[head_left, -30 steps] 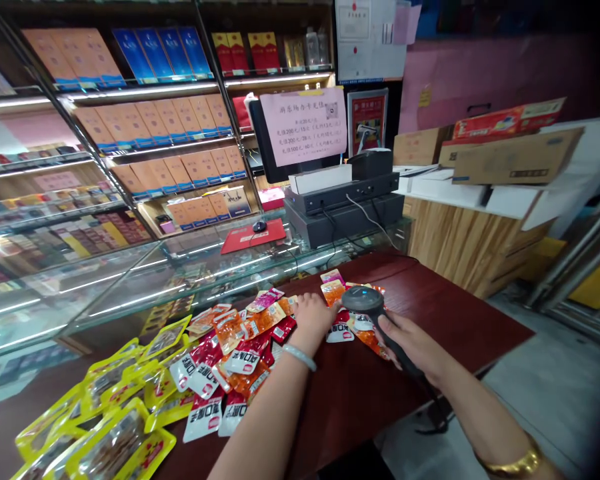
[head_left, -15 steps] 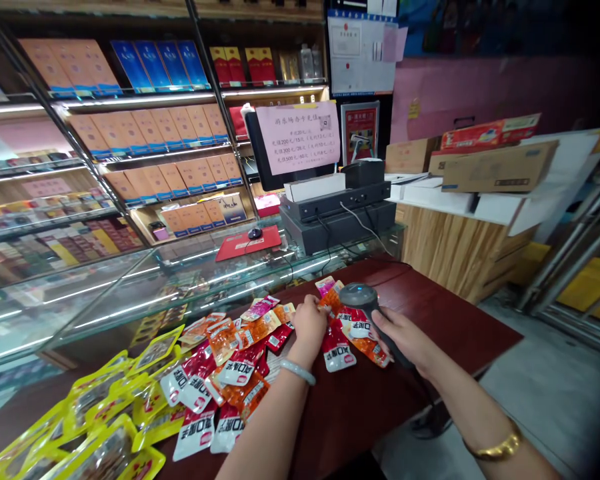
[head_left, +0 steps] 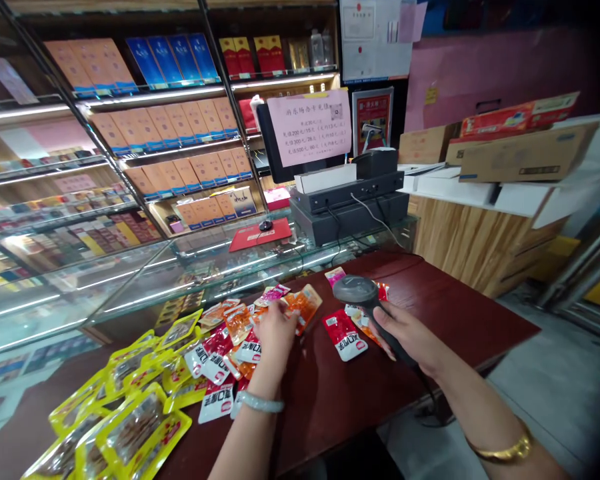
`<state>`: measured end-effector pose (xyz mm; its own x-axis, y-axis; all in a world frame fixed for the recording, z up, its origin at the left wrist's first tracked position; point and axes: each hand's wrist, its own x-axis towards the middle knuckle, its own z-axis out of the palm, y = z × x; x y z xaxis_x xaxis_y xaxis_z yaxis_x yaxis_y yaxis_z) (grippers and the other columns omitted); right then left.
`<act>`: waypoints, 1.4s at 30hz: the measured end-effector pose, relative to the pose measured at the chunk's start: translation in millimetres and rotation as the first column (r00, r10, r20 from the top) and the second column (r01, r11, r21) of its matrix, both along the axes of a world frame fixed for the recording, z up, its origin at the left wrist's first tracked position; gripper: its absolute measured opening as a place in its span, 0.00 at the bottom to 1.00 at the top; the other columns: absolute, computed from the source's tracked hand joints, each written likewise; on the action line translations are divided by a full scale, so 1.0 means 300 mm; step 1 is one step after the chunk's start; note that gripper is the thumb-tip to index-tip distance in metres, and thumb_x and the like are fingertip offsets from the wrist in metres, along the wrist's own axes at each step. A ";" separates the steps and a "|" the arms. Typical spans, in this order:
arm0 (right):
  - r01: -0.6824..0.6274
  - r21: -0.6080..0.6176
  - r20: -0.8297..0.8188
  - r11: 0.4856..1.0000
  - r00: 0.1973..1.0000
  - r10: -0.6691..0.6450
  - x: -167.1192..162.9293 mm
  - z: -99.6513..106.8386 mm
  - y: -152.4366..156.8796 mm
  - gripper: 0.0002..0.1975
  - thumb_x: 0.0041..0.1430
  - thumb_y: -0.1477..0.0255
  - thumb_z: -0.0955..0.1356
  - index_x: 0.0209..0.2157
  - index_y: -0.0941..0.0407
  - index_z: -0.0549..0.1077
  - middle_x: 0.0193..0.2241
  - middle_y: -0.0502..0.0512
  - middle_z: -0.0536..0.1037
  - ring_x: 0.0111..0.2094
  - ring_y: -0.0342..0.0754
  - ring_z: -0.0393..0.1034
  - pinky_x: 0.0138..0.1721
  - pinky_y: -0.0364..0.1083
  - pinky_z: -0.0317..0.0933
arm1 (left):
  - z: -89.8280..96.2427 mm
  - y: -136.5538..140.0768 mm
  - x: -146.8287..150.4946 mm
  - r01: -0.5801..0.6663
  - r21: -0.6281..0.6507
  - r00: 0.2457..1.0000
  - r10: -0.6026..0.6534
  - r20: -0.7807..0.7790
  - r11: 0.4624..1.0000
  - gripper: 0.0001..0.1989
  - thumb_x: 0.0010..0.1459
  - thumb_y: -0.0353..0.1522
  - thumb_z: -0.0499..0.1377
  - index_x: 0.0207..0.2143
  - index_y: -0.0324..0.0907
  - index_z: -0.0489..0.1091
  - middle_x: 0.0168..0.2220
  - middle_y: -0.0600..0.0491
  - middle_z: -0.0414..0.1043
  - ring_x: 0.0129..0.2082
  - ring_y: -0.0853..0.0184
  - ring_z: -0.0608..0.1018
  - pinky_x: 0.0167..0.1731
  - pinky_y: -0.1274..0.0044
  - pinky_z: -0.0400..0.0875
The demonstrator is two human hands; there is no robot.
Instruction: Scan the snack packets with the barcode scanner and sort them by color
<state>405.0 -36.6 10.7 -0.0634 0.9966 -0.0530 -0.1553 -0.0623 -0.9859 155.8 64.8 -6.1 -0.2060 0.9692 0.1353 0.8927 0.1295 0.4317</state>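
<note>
My right hand (head_left: 413,337) is wrapped around the handle of a dark grey barcode scanner (head_left: 357,291), its head tilted over the table. My left hand (head_left: 276,333) pinches an orange snack packet (head_left: 307,305) at the right edge of a mixed pile. Red and white snack packets (head_left: 217,401), with orange and pink ones among them, lie beneath and left of that hand. Below the scanner rests a separate red and white packet (head_left: 344,335); other packets there are partly hidden by the scanner and my right hand. A pink packet (head_left: 335,275) lies just behind the scanner head.
Yellow-edged snack packs (head_left: 135,427) cover the table's left end. Behind the dark red table (head_left: 460,313) stands a glass display counter (head_left: 145,293) with a red mat (head_left: 260,235), a mouse and a black till unit (head_left: 350,217). Cardboard boxes (head_left: 525,157) are stacked at right.
My left hand has moved left, away from the scanner, carrying the orange packet to the mixed pile. The scanner stays in my right hand above the smaller group. The view has shifted slightly.
</note>
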 end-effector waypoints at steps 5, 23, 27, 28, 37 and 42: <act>0.014 -0.051 0.011 0.999 1.000 -0.014 0.002 -0.019 -0.055 0.27 0.53 0.44 0.70 0.32 0.55 0.66 0.22 0.44 0.66 0.17 0.37 0.57 0.16 0.39 0.54 | 0.013 -0.089 0.031 0.160 0.143 0.971 -0.129 -0.201 0.977 0.22 0.59 0.47 0.58 0.50 0.43 0.68 0.50 0.44 0.74 0.54 0.52 0.71 0.54 0.64 0.60; -0.020 -0.121 0.020 0.992 1.000 0.023 -0.005 -0.084 -0.149 0.27 0.55 0.44 0.68 0.36 0.54 0.66 0.23 0.44 0.67 0.16 0.35 0.56 0.16 0.36 0.53 | -0.075 -0.110 0.177 0.268 -0.245 0.963 -0.256 0.081 0.932 0.36 0.51 0.44 0.68 0.56 0.40 0.57 0.48 0.40 0.76 0.50 0.53 0.78 0.45 0.72 0.65; -0.117 -0.088 0.049 0.989 0.991 0.121 -0.044 -0.074 -0.126 0.26 0.56 0.44 0.68 0.33 0.55 0.65 0.23 0.44 0.67 0.16 0.35 0.56 0.16 0.37 0.53 | -0.063 -0.111 0.141 0.267 -0.237 0.964 -0.255 0.081 0.934 0.37 0.50 0.42 0.69 0.56 0.39 0.57 0.48 0.40 0.77 0.49 0.52 0.78 0.43 0.73 0.66; -0.133 -0.072 0.054 0.988 0.989 0.137 -0.055 -0.072 -0.118 0.26 0.56 0.44 0.67 0.32 0.55 0.65 0.22 0.44 0.66 0.16 0.35 0.56 0.16 0.37 0.53 | -0.059 -0.112 0.135 0.272 -0.235 0.962 -0.259 0.085 0.933 0.38 0.49 0.42 0.69 0.57 0.38 0.57 0.48 0.40 0.77 0.50 0.53 0.78 0.43 0.73 0.67; -0.138 -0.077 0.011 0.987 0.990 0.139 -0.059 -0.088 -0.086 0.25 0.57 0.45 0.67 0.34 0.55 0.65 0.24 0.44 0.67 0.17 0.35 0.57 0.17 0.37 0.55 | 0.014 -0.111 -0.044 0.086 -0.052 0.965 -0.096 -0.243 0.995 0.43 0.52 0.42 0.67 0.64 0.36 0.53 0.50 0.36 0.74 0.53 0.47 0.74 0.51 0.64 0.64; -0.061 -0.146 -0.052 0.987 0.997 0.054 -0.009 -0.123 -0.080 0.27 0.54 0.44 0.69 0.36 0.54 0.65 0.24 0.44 0.67 0.17 0.35 0.57 0.17 0.37 0.54 | 0.021 0.011 0.049 0.199 0.193 0.947 -0.138 -0.290 0.961 0.32 0.57 0.46 0.62 0.58 0.39 0.63 0.54 0.39 0.71 0.56 0.50 0.70 0.54 0.64 0.62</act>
